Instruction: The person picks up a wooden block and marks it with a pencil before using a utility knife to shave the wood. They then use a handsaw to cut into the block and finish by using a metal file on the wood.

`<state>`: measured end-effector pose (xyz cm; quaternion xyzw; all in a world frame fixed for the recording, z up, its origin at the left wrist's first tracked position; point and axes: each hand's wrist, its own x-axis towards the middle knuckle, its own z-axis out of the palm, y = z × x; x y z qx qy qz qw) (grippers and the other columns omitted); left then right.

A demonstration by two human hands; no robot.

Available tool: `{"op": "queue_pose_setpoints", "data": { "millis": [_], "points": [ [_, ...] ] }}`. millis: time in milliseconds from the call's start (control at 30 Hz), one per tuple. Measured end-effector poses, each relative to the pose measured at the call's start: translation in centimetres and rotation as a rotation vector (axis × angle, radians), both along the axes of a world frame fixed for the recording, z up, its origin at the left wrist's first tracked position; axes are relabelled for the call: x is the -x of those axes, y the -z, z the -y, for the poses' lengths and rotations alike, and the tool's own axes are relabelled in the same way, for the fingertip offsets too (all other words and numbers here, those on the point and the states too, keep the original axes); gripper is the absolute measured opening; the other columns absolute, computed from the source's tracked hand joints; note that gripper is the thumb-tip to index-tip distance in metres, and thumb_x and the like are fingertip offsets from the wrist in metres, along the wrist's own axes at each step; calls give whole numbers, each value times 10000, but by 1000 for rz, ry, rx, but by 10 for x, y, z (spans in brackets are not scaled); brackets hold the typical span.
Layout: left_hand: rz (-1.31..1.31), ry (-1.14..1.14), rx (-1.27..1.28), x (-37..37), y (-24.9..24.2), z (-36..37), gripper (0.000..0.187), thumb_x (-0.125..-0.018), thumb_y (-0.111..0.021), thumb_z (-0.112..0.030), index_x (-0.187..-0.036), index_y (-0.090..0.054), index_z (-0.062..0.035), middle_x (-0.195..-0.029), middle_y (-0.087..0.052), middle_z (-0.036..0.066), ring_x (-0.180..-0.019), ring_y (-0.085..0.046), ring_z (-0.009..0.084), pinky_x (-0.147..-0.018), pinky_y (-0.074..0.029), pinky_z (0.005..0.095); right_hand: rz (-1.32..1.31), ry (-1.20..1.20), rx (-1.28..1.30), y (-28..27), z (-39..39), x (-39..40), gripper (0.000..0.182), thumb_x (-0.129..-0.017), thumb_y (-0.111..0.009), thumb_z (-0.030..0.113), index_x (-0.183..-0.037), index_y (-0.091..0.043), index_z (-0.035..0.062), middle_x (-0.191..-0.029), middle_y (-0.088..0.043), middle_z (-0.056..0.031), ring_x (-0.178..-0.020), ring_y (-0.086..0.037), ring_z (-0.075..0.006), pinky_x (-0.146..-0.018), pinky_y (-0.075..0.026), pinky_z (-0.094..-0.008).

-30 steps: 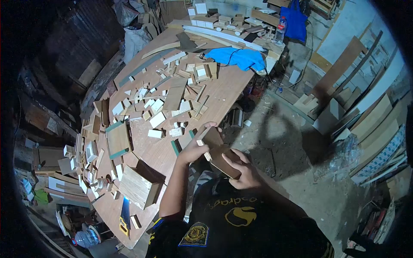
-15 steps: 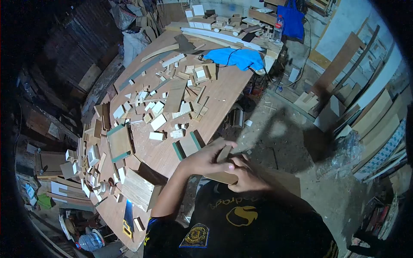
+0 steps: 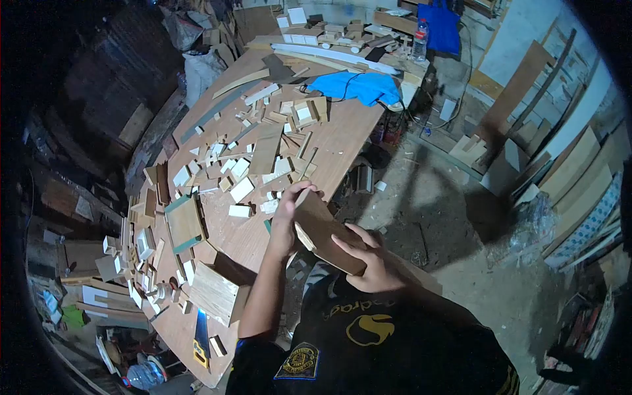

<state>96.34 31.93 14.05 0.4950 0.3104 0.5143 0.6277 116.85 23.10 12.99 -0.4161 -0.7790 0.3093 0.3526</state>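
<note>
A brown wooden board (image 3: 324,232) with a pale front edge is held tilted in front of my chest. My left hand (image 3: 287,214) is wrapped round its upper left end, with the fingers over the top corner. My right hand (image 3: 374,263) grips the lower right end, its fingers spread across the flat face. Just left of my left forearm, a wooden box (image 3: 214,293) stands on the workbench (image 3: 345,148). A tray-like panel with green strips (image 3: 184,222) lies beyond the box.
Many small wood blocks (image 3: 241,189) are scattered over the bench. A handsaw (image 3: 201,339) lies near its front edge. Blue cloth (image 3: 359,87) and a bottle (image 3: 420,41) are at the far end. Boards (image 3: 517,99) lean at the right.
The board has been turned so its broad face shows. My left hand has moved up and left to its end, and my right hand has opened out over the face.
</note>
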Motion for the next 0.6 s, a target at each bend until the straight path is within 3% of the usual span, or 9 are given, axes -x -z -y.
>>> {"op": "queue_pose_setpoints", "data": {
  "millis": [33, 167, 200, 233, 333, 433, 500, 567, 600],
  "points": [
    [-1, 14, 0, -4, 5, 2, 632, -908, -434, -566, -1242, -457, -29, -1157, -525, 107, -1133, -500, 222, -961, -406, 377, -1, 14, 0, -1, 0, -1, 738, -640, -674, 80, -1348, -492, 179, -1393, -340, -193, -1227, -384, -379, -1031, -313, -462],
    [445, -248, 301, -11, 27, 5, 552, -918, -430, -544, -1141, -515, -46, -1053, -544, 96, -1042, -534, 252, -965, -422, 396, -52, 174, -11, 15, 2, -9, 739, -656, -667, 123, -1364, -461, 89, -1352, -391, -284, -1280, -368, -421, -1061, -283, -471],
    [588, -333, 399, -14, 27, 7, 541, -914, -446, -535, -1121, -528, -42, -1039, -551, 111, -1029, -538, 265, -961, -433, 403, -97, 219, -51, -10, -4, -12, 737, -650, -659, 137, -1357, -465, 65, -1332, -417, -302, -1289, -339, -431, -1062, -262, -489],
    [730, -417, 495, -16, 26, 8, 531, -909, -463, -526, -1100, -540, -37, -1025, -559, 125, -1017, -542, 278, -957, -443, 410, -109, 264, -92, -2, -9, -16, 748, -640, -658, 137, -1358, -463, 62, -1353, -377, -317, -1257, -351, -436, -1047, -275, -492],
    [809, -397, 506, -14, 25, 16, 544, -890, -500, -533, -1061, -551, -19, -1020, -568, 151, -1010, -548, 300, -954, -456, 421, -181, 339, -158, 3, -24, -32, 772, -625, -651, 118, -1367, -450, 61, -1403, -296, -293, -1216, -368, -424, -1033, -286, -485],
    [852, -435, 543, -10, 16, 20, 567, -887, -502, -541, -1043, -559, 2, -1029, -570, 163, -1054, -539, 324, -974, -437, 442, -181, 345, -164, -12, -26, -47, 785, -625, -618, 74, -1386, -428, 78, -1413, -311, -248, -1276, -328, -401, -1043, -277, -490],
    [810, -396, 485, -5, 14, 25, 581, -894, -463, -563, -1080, -547, -18, -1094, -549, 161, -1113, -513, 354, -990, -409, 492, -156, 313, -145, -13, -26, -55, 792, -617, -594, 53, -1390, -428, 93, -1436, -301, -221, -1314, -304, -394, -1062, -271, -480],
    [778, -230, 258, 1, 17, 27, 586, -878, -493, -567, -1139, -561, -47, -1226, -519, 160, -1224, -444, 404, -1036, -343, 535, -104, 259, -118, -8, -25, -62, 782, -627, -598, 45, -1390, -428, 89, -1444, -299, -215, -1330, -297, -389, -1067, -264, -483],
    [649, -272, 199, 3, 17, 27, 583, -899, -406, -580, -1149, -513, -64, -1260, -471, 144, -1208, -458, 385, -994, -360, 586, -102, 252, -117, -6, -24, -65, 782, -627, -598, 45, -1390, -428, 89, -1444, -299, -215, -1330, -297, -389, -1067, -264, -483]
  ]
}}
